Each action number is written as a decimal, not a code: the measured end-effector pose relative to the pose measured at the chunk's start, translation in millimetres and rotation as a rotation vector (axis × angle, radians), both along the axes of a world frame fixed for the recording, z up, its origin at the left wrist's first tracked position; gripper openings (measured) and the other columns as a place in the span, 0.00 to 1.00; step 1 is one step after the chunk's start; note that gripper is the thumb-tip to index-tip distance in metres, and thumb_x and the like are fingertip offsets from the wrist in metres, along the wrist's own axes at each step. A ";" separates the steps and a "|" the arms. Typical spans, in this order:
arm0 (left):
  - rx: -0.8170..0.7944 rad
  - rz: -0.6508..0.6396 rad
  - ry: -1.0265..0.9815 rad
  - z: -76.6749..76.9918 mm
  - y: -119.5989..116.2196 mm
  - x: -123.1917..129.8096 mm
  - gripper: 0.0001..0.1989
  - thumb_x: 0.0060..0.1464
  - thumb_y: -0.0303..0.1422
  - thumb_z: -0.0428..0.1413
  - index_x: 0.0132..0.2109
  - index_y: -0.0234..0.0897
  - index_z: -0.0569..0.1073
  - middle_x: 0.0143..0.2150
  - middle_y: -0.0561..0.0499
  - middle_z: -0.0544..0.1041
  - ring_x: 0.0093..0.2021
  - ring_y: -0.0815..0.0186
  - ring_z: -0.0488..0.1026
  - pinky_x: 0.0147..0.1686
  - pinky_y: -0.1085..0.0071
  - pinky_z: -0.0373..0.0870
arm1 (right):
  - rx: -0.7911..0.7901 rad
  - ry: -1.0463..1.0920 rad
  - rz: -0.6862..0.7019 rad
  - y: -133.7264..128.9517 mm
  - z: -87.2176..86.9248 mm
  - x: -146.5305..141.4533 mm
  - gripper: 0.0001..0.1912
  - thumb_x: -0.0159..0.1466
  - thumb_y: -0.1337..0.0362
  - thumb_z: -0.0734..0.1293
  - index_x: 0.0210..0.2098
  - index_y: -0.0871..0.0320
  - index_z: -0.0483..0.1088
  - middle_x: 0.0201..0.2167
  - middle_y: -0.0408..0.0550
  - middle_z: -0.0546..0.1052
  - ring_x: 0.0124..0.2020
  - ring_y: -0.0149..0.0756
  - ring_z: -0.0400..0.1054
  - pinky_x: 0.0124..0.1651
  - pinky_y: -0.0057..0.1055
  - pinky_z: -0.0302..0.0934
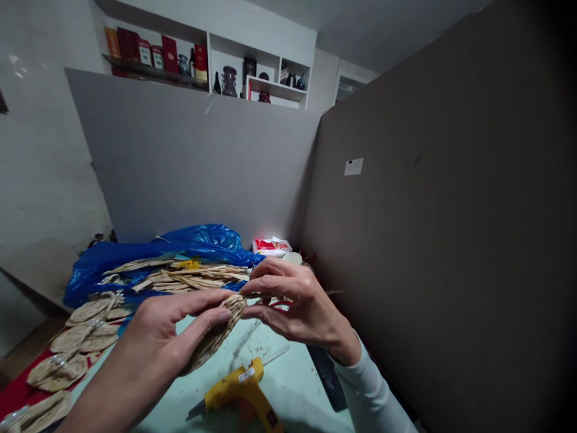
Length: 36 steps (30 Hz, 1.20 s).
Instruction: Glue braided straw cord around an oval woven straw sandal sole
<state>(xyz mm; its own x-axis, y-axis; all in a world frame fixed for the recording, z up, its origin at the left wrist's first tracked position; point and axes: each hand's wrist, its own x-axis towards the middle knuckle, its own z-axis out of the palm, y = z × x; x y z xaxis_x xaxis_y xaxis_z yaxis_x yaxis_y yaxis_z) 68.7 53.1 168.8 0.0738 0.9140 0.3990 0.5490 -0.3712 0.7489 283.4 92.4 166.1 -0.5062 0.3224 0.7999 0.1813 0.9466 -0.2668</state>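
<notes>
Both hands at the end of a woven straw piece

At the lower left of the frame, flat oval woven bundles [58,371] lie in a row, some on red cloth [21,386]. Above and right of them, a crumpled blue plastic bag [211,236] spreads behind loose dried straw strips [193,279].

Towards the lower centre, the left hand [167,329] grips the woven straw piece [220,337] between thumb and fingers, holding it tilted above the pale green counter [300,388]. Below it lies a yellow hot glue gun [234,385], nozzle towards the lower left, a clear glue stick [276,355] jutting from its rear.

Right of centre, the right hand [300,297] pinches the piece's upper end with thumb and fingertips; whether a loose strand sits in that pinch, I cannot tell.

The step in hand looks like working the woven edge at that end. The next move seems to call for a steady left grip and small, precise right fingertip work, clear of the nozzle.
</notes>
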 end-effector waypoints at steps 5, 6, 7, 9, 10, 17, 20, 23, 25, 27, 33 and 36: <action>0.108 0.057 -0.142 -1.9 -0.5 10.7 0.11 0.47 0.49 0.60 0.33 0.53 0.84 0.28 0.52 0.85 0.39 0.50 0.83 0.35 0.64 0.80 | 0.016 -0.028 -0.005 -5.9 2.7 -0.1 0.10 0.68 0.58 0.71 0.40 0.59 0.78 0.37 0.50 0.77 0.31 0.33 0.69 0.33 0.30 0.66; 0.109 0.064 -0.161 -0.3 -0.6 14.1 0.12 0.48 0.50 0.59 0.33 0.53 0.84 0.25 0.51 0.84 0.39 0.50 0.83 0.33 0.64 0.80 | 0.022 -0.032 -0.002 -7.0 3.6 -0.1 0.11 0.68 0.58 0.70 0.40 0.60 0.78 0.37 0.51 0.77 0.31 0.33 0.69 0.33 0.30 0.66; 0.107 0.065 -0.171 1.6 -0.7 17.2 0.13 0.49 0.50 0.58 0.33 0.53 0.83 0.24 0.51 0.83 0.38 0.50 0.82 0.32 0.65 0.80 | 0.026 -0.034 0.001 -7.8 4.5 0.1 0.11 0.68 0.58 0.70 0.40 0.61 0.78 0.37 0.51 0.77 0.32 0.33 0.69 0.33 0.30 0.65; 0.107 0.066 -0.175 5.6 -1.4 21.5 0.13 0.49 0.50 0.57 0.32 0.52 0.83 0.22 0.51 0.82 0.37 0.50 0.82 0.31 0.66 0.79 | 0.031 -0.032 0.014 -8.4 6.4 0.8 0.13 0.69 0.57 0.69 0.40 0.62 0.78 0.36 0.52 0.76 0.32 0.33 0.69 0.33 0.30 0.65; 0.112 0.068 -0.172 7.4 -1.9 22.4 0.14 0.50 0.50 0.57 0.32 0.52 0.83 0.22 0.51 0.82 0.36 0.51 0.82 0.30 0.66 0.79 | 0.031 -0.031 0.020 -8.3 7.2 1.4 0.13 0.69 0.57 0.69 0.40 0.62 0.78 0.35 0.51 0.76 0.33 0.34 0.69 0.34 0.30 0.65; 0.109 -0.012 -0.050 7.7 -2.8 14.9 0.13 0.47 0.50 0.58 0.27 0.51 0.82 0.27 0.52 0.84 0.32 0.56 0.82 0.31 0.70 0.79 | 0.014 -0.062 0.029 -5.1 5.5 6.4 0.11 0.67 0.61 0.72 0.41 0.65 0.79 0.36 0.50 0.75 0.33 0.33 0.68 0.35 0.30 0.64; 0.076 -0.032 -0.018 -0.6 1.9 12.4 0.11 0.45 0.49 0.60 0.29 0.52 0.83 0.30 0.56 0.85 0.31 0.61 0.82 0.31 0.76 0.76 | 0.035 -0.121 -0.012 -3.5 2.7 6.1 0.09 0.67 0.65 0.72 0.43 0.66 0.79 0.36 0.49 0.74 0.35 0.33 0.67 0.37 0.29 0.63; 0.088 0.057 0.012 -10.8 6.0 11.2 0.14 0.46 0.52 0.60 0.34 0.53 0.83 0.30 0.59 0.84 0.29 0.65 0.78 0.32 0.77 0.75 | 0.055 -0.168 -0.056 -2.5 1.5 5.5 0.10 0.68 0.65 0.70 0.44 0.66 0.78 0.39 0.50 0.75 0.35 0.33 0.68 0.38 0.30 0.64; 0.118 0.105 0.019 -16.0 7.0 10.5 0.15 0.46 0.55 0.61 0.36 0.53 0.81 0.32 0.60 0.83 0.29 0.66 0.76 0.32 0.78 0.74 | 0.050 -0.186 -0.063 -2.3 1.7 5.1 0.09 0.69 0.66 0.69 0.44 0.65 0.78 0.40 0.51 0.75 0.35 0.33 0.68 0.38 0.30 0.64; 0.127 0.107 -0.010 -19.0 6.7 10.2 0.16 0.46 0.55 0.62 0.36 0.53 0.81 0.34 0.61 0.83 0.32 0.67 0.76 0.33 0.79 0.72 | 0.051 -0.192 -0.065 -2.3 1.9 4.8 0.08 0.69 0.66 0.69 0.44 0.64 0.78 0.40 0.50 0.75 0.34 0.32 0.68 0.38 0.30 0.64; 0.124 0.072 -0.114 -15.9 1.5 15.6 0.07 0.53 0.44 0.61 0.32 0.50 0.80 0.30 0.61 0.82 0.29 0.69 0.74 0.30 0.78 0.69 | 0.034 -0.168 -0.063 -1.4 1.3 3.6 0.10 0.68 0.61 0.71 0.43 0.63 0.78 0.38 0.49 0.75 0.33 0.31 0.67 0.36 0.29 0.63; 0.175 0.088 -0.140 -11.8 -3.2 19.8 0.06 0.53 0.40 0.60 0.29 0.50 0.80 0.30 0.62 0.82 0.30 0.69 0.75 0.32 0.78 0.70 | 0.028 -0.156 -0.067 -3.5 1.7 2.6 0.11 0.68 0.61 0.71 0.42 0.64 0.78 0.37 0.49 0.76 0.32 0.31 0.67 0.35 0.29 0.63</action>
<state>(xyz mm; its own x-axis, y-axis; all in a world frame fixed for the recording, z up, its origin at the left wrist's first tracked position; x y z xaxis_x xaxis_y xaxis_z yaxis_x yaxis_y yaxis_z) 88.5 50.0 156.9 -0.0705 0.8303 0.5529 0.4805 -0.4574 0.7482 286.0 88.9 167.8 -0.6034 0.3380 0.7223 0.2810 0.9378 -0.2040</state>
